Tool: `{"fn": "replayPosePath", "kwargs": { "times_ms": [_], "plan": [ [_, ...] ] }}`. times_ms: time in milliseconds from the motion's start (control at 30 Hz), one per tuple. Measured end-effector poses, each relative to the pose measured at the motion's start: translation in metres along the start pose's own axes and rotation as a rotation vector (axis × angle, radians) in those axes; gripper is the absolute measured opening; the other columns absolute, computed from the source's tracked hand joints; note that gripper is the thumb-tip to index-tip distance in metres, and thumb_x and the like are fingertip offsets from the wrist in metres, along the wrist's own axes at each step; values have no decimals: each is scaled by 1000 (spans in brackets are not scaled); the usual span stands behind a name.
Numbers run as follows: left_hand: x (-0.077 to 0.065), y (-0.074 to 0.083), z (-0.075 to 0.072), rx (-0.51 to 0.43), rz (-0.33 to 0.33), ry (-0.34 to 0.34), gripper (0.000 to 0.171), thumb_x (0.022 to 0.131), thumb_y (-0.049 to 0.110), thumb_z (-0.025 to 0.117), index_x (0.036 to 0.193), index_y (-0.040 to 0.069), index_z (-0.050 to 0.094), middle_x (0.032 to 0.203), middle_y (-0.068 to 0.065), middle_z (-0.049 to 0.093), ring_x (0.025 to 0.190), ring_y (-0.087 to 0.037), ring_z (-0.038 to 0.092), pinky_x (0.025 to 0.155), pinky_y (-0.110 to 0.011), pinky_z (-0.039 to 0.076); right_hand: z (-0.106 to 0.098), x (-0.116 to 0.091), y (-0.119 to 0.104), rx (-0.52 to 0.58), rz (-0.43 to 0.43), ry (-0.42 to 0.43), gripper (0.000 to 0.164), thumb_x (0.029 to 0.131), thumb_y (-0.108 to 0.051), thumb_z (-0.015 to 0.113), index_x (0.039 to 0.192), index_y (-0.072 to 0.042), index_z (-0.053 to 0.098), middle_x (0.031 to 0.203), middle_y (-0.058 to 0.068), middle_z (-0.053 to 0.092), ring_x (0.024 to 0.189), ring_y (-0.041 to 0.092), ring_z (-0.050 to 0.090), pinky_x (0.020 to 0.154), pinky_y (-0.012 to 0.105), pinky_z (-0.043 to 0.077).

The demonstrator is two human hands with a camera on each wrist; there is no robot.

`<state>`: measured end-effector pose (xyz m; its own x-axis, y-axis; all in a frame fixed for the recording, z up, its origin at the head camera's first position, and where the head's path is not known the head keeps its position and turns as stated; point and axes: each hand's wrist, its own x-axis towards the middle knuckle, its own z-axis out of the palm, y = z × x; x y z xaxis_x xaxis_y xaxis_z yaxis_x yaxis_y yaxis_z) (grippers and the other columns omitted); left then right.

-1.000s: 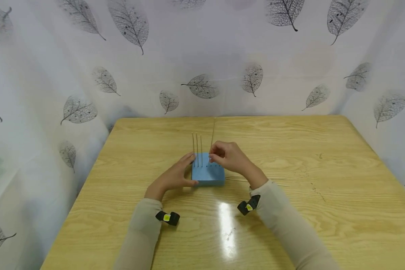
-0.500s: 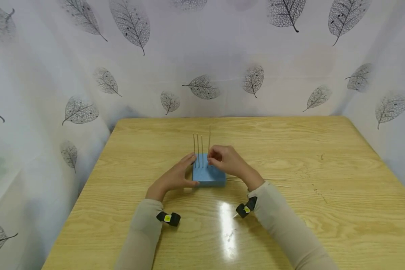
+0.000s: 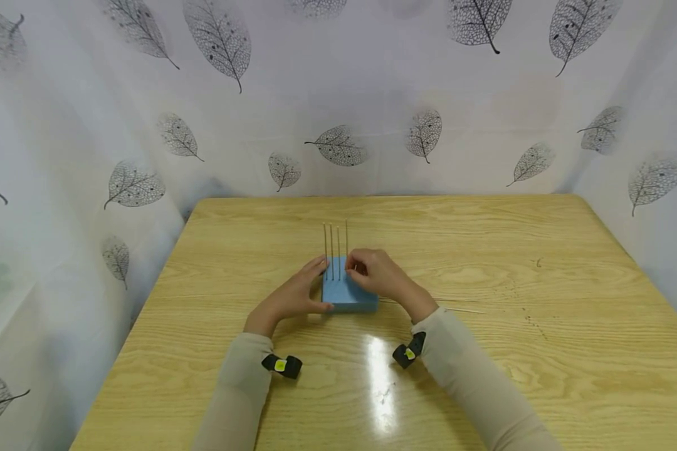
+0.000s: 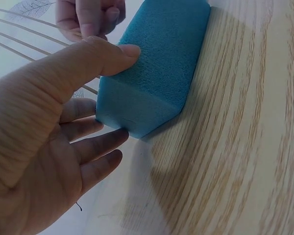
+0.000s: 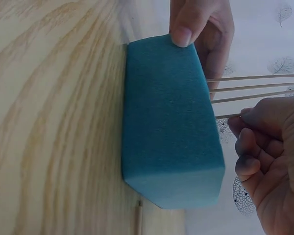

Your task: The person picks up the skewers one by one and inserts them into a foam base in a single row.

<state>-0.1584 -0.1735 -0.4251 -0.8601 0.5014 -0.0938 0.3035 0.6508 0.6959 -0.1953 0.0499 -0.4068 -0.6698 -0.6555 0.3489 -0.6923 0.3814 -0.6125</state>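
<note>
Our right hand (image 3: 375, 272) pinches a thin stick (image 3: 346, 235) upright against the top of the blue block (image 3: 346, 293), whose left end our left hand (image 3: 290, 293) grips. Left of that stick we see three standing sticks (image 3: 331, 250); loose sticks (image 3: 462, 310) lie right on the table (image 3: 541, 382).

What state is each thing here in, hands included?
Block: resting on the table.
Three sticks: standing upright in the block.
Fourth stick: upright, pinched, lower end at the block, depth unclear.
Loose sticks: lying on the table, right of the block.
Left hand: gripping the block's left end.
Right hand: pinching the fourth stick.
</note>
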Motion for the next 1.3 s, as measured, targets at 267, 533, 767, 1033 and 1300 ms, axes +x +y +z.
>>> {"fn": "replayPosePath", "kwargs": {
  "times_ms": [267,533,767,1033,1300],
  "plan": [
    [0,3,-1,0,9,2,94,80,26,77,150,1,20,157,-12,12,143,-30,14,113,-47,22,6,-2,4,-53,30,-49,5,89,-6,62,85,-4,64,76,2,62,63,8,51,56,23,45],
    [0,4,-1,11,3,3,93,80,25,77,149,0,21,157,-12,12,143,-29,14,114,-46,21,5,-2,2,-49,46,-48,6,90,-7,61,85,-3,64,77,3,63,63,8,52,56,22,45],
    [-1,4,0,4,5,3,92,80,24,77,149,0,21,157,-14,13,143,-31,14,113,-48,21,4,-1,0,-49,79,-73,4,89,-6,63,86,-4,64,75,2,62,63,7,50,55,22,44],
    [-2,3,1,4,-4,2,93,80,26,77,150,2,21,158,-12,12,143,-29,13,114,-47,20,2,-2,0,-69,83,-97,5,90,-7,63,89,-4,67,81,3,64,66,8,52,58,22,45],
    [-2,3,0,18,8,7,92,80,25,77,149,0,21,157,-13,13,143,-30,13,114,-47,20,-7,-5,1,-54,98,-77,11,90,-7,63,96,-2,69,89,7,68,72,10,57,63,23,49]
  ]
}}
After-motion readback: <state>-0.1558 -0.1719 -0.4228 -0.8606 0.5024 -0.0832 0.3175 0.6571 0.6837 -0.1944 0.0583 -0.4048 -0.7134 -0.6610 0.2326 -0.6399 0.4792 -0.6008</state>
